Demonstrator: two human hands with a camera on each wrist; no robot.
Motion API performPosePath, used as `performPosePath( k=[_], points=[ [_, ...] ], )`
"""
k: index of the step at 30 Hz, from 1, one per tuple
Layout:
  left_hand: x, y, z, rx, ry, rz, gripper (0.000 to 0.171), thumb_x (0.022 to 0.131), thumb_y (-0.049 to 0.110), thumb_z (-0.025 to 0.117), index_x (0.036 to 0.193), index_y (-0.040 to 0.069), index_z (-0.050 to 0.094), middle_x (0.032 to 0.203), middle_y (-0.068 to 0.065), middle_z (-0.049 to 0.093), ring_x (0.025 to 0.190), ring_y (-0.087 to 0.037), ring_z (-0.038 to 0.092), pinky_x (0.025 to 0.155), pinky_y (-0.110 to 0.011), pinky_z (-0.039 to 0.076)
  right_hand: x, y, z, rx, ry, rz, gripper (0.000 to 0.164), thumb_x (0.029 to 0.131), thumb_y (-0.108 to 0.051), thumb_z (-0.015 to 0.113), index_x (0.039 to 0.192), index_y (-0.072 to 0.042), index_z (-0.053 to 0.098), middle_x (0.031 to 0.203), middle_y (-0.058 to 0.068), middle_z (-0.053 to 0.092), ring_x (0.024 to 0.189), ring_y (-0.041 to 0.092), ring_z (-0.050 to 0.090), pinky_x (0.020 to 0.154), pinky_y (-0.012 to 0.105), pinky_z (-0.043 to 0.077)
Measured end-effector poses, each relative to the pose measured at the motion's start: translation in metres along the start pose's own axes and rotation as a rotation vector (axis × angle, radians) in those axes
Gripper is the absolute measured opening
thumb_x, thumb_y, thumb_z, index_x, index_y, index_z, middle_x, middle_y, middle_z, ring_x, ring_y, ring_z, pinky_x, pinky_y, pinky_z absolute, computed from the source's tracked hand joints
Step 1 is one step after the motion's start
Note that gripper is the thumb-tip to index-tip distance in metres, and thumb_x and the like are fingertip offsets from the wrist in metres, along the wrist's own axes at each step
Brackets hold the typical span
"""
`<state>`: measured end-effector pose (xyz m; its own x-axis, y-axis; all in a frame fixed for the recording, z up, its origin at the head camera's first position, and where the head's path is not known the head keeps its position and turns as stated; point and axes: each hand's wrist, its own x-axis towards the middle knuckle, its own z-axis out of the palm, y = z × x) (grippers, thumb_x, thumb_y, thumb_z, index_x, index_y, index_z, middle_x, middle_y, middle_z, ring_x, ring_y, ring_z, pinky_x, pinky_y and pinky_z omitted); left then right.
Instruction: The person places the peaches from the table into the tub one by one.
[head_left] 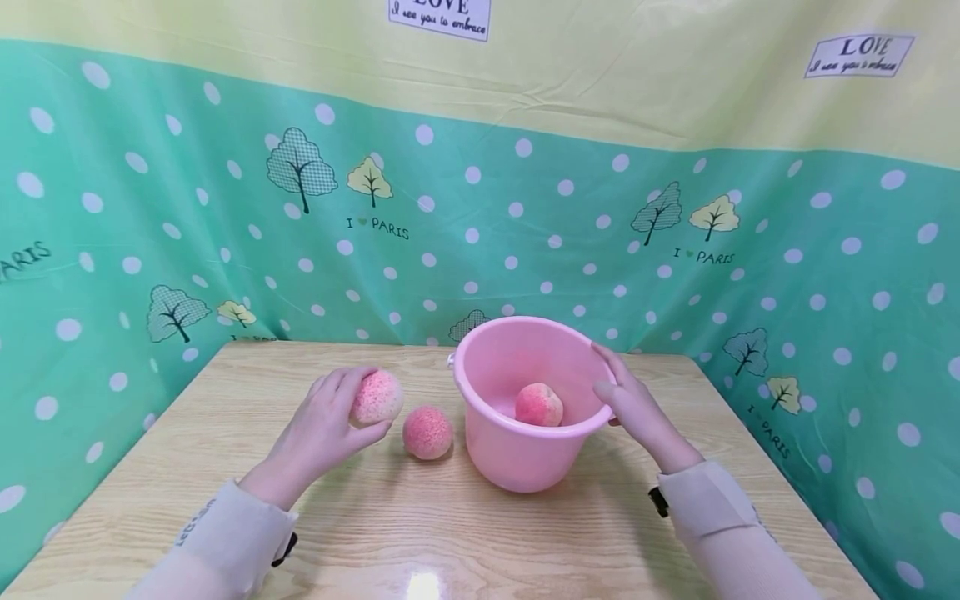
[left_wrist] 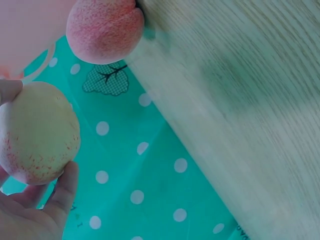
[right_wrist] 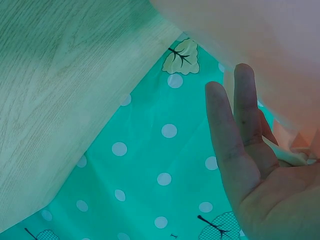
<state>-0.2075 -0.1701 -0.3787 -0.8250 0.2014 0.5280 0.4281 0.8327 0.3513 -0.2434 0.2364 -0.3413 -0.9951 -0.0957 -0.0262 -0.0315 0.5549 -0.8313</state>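
In the head view my left hand (head_left: 318, 433) grips a pale peach (head_left: 377, 397) with pink speckles, clear of the table. The left wrist view shows thumb and fingers around its cream side. Just right of it a deeper pink peach (head_left: 427, 432) lies on the table, close beside a pink bucket (head_left: 517, 458). Inside the bucket, near its front wall, sits another peach (head_left: 538, 405). My right hand (head_left: 637, 408) holds the bucket's right rim, thumb over the edge. In the right wrist view some fingers (right_wrist: 225, 120) extend outside the bucket wall.
The wood-grain table (head_left: 225, 417) ends at a green polka-dot cloth (head_left: 465, 250) that hangs behind it and along both sides. A pale handle joint (head_left: 452, 360) sticks out at the bucket's left rim.
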Motion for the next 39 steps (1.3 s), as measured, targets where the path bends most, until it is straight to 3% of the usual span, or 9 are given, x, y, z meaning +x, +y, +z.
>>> performPosePath(
  k=[17,29,39],
  points=[
    [0.007,0.007,-0.014,0.019,0.008,0.053,0.070,0.075,0.026,0.084,0.133,0.005,0.051,0.121,-0.017,0.057,0.109,-0.037,0.053,0.089,-0.055,0.053,-0.001,-0.001,0.000,-0.006,-0.002,-0.006,0.070,0.096,-0.015,0.040,0.160,-0.022,0.013,0.157,0.021,0.029,0.112,0.039,0.052,0.069,0.031,0.047],
    [0.013,0.011,-0.020,0.029,0.067,0.131,0.068,0.072,0.024,0.085,0.129,0.006,0.054,0.114,-0.016,0.060,0.105,-0.036,0.055,0.087,-0.053,0.053,-0.002,-0.001,0.000,-0.004,-0.009,-0.007,0.070,0.096,-0.015,0.040,0.160,-0.020,0.012,0.158,0.022,0.028,0.117,0.040,0.051,0.071,0.032,0.048],
    [0.017,0.016,-0.023,0.030,0.052,0.126,0.069,0.072,0.024,0.085,0.130,0.007,0.053,0.119,-0.016,0.058,0.109,-0.036,0.054,0.089,-0.054,0.052,-0.001,-0.001,0.000,-0.008,-0.007,-0.009,0.070,0.095,-0.015,0.040,0.160,-0.020,0.012,0.158,0.023,0.028,0.117,0.041,0.051,0.071,0.032,0.048]
  ],
)
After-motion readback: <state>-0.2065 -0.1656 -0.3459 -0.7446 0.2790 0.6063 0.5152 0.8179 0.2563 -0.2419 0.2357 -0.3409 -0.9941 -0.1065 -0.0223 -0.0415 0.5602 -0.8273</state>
